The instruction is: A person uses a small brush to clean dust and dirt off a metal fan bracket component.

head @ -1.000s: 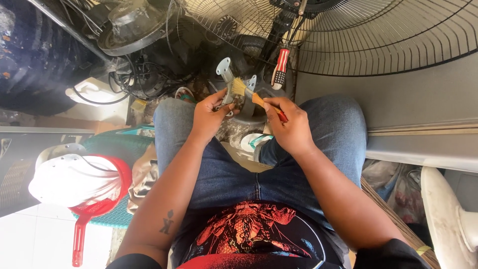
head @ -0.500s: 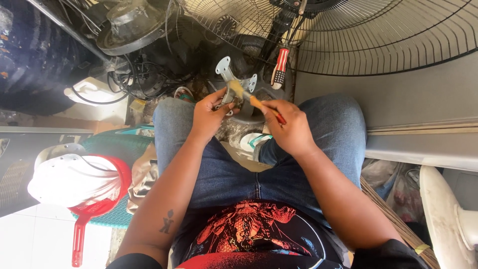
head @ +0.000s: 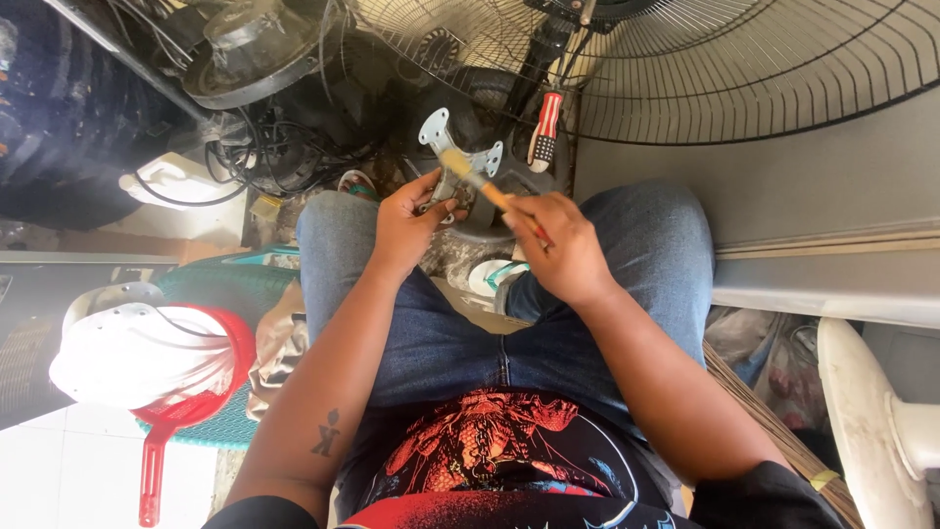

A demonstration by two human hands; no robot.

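Note:
I sit with my knees apart and both hands meet in front of them. My left hand [head: 409, 223] grips a grey metal bracket [head: 443, 147] with flat ears and bolt holes, held upright. My right hand [head: 556, 245] holds a small paintbrush [head: 478, 182] with a wooden handle and red end. Its pale bristles rest against the upper part of the bracket. A dark round fan motor part [head: 490, 211] lies just below the bracket, partly hidden by my fingers.
A large wire fan guard [head: 744, 69] fills the top right. A screwdriver with a red, white and blue handle [head: 543, 129] stands by the bracket. Tangled black cables [head: 264, 157] lie at upper left. A red scoop with white cloth [head: 157, 372] sits at left, a white fan base [head: 871, 431] at right.
The brush tip has shifted a little along the bracket, which my left hand has turned slightly. Both arms stay in about the same place.

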